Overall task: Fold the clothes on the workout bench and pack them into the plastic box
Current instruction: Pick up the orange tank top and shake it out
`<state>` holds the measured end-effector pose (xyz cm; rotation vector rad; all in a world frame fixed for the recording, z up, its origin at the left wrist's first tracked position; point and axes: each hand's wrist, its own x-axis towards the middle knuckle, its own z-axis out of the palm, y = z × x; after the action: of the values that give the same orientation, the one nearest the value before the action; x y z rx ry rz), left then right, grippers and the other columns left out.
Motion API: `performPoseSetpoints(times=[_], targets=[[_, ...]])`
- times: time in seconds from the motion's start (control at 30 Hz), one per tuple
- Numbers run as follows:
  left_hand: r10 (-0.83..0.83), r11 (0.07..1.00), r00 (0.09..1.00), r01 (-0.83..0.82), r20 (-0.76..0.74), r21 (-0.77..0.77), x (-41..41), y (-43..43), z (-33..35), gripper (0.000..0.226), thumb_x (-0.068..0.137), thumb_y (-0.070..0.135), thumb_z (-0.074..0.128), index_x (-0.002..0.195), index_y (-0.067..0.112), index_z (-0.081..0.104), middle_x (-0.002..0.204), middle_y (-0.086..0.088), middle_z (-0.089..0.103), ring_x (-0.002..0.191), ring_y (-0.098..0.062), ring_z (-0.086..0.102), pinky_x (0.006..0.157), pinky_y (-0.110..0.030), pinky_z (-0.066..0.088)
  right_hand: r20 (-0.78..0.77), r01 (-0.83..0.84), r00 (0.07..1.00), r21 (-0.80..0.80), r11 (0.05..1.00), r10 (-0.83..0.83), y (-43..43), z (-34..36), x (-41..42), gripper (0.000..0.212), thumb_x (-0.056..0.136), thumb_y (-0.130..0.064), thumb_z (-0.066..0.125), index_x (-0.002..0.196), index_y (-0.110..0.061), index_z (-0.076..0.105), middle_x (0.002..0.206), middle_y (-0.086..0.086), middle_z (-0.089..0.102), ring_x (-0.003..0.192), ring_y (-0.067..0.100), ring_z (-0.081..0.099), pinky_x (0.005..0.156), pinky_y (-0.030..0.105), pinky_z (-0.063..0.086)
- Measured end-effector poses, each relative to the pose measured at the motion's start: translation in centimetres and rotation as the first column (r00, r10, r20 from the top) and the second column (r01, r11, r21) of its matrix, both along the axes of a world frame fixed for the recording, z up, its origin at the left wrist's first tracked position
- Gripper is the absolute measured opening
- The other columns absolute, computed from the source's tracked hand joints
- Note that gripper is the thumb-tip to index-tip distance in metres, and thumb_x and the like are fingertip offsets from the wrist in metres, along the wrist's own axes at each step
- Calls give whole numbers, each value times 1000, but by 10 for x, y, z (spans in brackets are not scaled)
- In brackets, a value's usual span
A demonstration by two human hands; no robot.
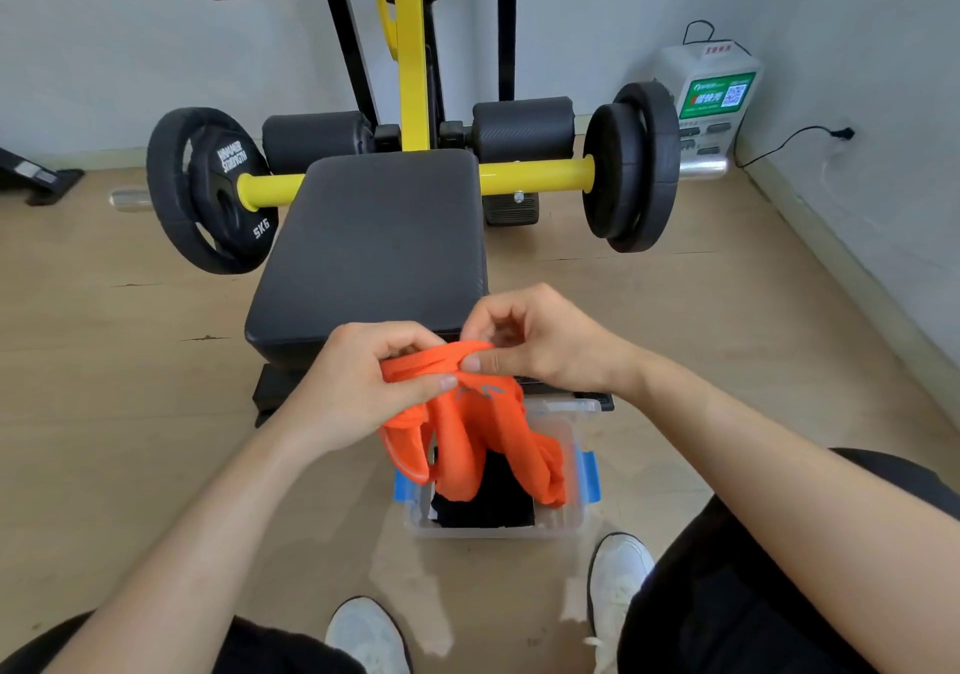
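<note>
- Our look starts at the left hand (358, 387). It is curled, and its thumb and forefinger pinch the upper edge of the orange garment (467, 450). The other fingers are folded in behind the cloth.
- The right hand (540, 341) pinches the same edge just beside the left one, with the thumb pressed on the cloth from the near side. Its remaining fingers are bent above the cloth, and we cannot tell if they touch it.
- The two thumb tips are near to each other, with a bunched strip of orange cloth between the hands.
- The garment hangs down from both hands in loose, twisted folds. We see a small grey mark on it a little below the pinched edge.
- Its lower folds hang over the open top of the plastic box (498, 532) and seem to reach into it.
- The box is transparent, with a blue latch (590, 476) on each side. It stands on the wooden floor (130, 361), just before the near end of the workout bench (374, 242).
- In the box lies a dark garment (498, 502), low on the bottom.
- Behind the bench's black pad a yellow bar (535, 177) carries black weight plates (208, 190) at both ends.
- Nearest to us are two white shoes (618, 577) and black-clothed knees.
</note>
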<state>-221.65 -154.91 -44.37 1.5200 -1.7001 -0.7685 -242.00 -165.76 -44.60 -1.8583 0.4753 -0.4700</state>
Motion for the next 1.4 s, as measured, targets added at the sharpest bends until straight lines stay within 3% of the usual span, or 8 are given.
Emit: performPoseSetpoints(times=[0.17, 0.3, 0.4, 0.5, 0.7, 0.87, 1.07, 1.4], targets=[[82, 997, 995, -83, 53, 3, 16, -1, 3, 22, 71, 35, 87, 73, 20, 72, 60, 2, 63, 53, -5, 49, 53, -24, 41, 9, 211, 977, -107, 972, -211, -23, 9, -12, 13, 83, -2, 75, 82, -7, 64, 72, 6, 61, 64, 14, 54, 60, 33, 45], [133, 987, 975, -146, -179, -63, 11, -2, 11, 12, 74, 27, 85, 78, 22, 74, 77, 3, 76, 69, -6, 68, 70, -25, 56, -116, 186, 970, -206, 961, -213, -35, 12, -25, 13, 81, -7, 79, 80, -8, 65, 65, -6, 63, 59, 5, 53, 60, 23, 44], [105, 987, 955, -135, -278, -91, 3, -5, 9, 6, 79, 26, 80, 80, 25, 74, 79, 6, 75, 73, -6, 66, 71, -22, 53, -97, 124, 986, -127, 984, -137, -24, 12, -21, 25, 78, -11, 83, 97, -8, 67, 91, 4, 74, 86, 14, 69, 85, 39, 55], [72, 990, 939, -108, -335, -89, -7, -6, 9, 5, 82, 24, 78, 83, 21, 74, 78, 6, 73, 72, -5, 63, 68, -19, 50, 69, 41, 997, 29, 999, -43, -2, 12, -6, 42, 82, -7, 77, 120, -5, 59, 108, 5, 73, 106, 15, 68, 96, 32, 51], [66, 993, 939, -96, -337, -73, -13, -7, 0, 16, 81, 16, 78, 94, 14, 70, 88, -7, 75, 80, -16, 70, 75, -33, 56, 175, 203, 961, 79, 976, -214, 13, 9, 12, 13, 86, -7, 73, 95, 1, 68, 83, 23, 70, 75, 23, 66, 73, 44, 57], [73, 997, 980, -68, -185, 33, -15, -9, -24, 18, 76, 16, 82, 88, 20, 69, 84, -3, 75, 71, -19, 70, 70, -37, 58, 292, 349, 884, 110, 931, -366, 3, 18, 5, 9, 88, -2, 69, 83, -6, 64, 69, 3, 62, 61, 7, 58, 58, 17, 47], [46, 989, 998, -53, 53, 137, -26, -13, -57, 17, 80, 22, 76, 72, 33, 67, 72, 6, 72, 67, -14, 69, 66, -36, 57, 362, 565, 742, 114, 817, -564, -25, 30, -19, 7, 91, -8, 68, 86, -9, 63, 75, 6, 61, 68, 10, 56, 62, 21, 47], [11, 938, 1000, -8, -8, 345, -48, -10, -107, 11, 84, 12, 65, 77, 17, 58, 69, 8, 65, 64, -8, 61, 65, -33, 48, 259, 770, 618, -7, 638, -742, -71, 5, -57, 8, 88, -18, 69, 84, -14, 64, 77, 6, 67, 69, 10, 60, 65, 27, 49]])
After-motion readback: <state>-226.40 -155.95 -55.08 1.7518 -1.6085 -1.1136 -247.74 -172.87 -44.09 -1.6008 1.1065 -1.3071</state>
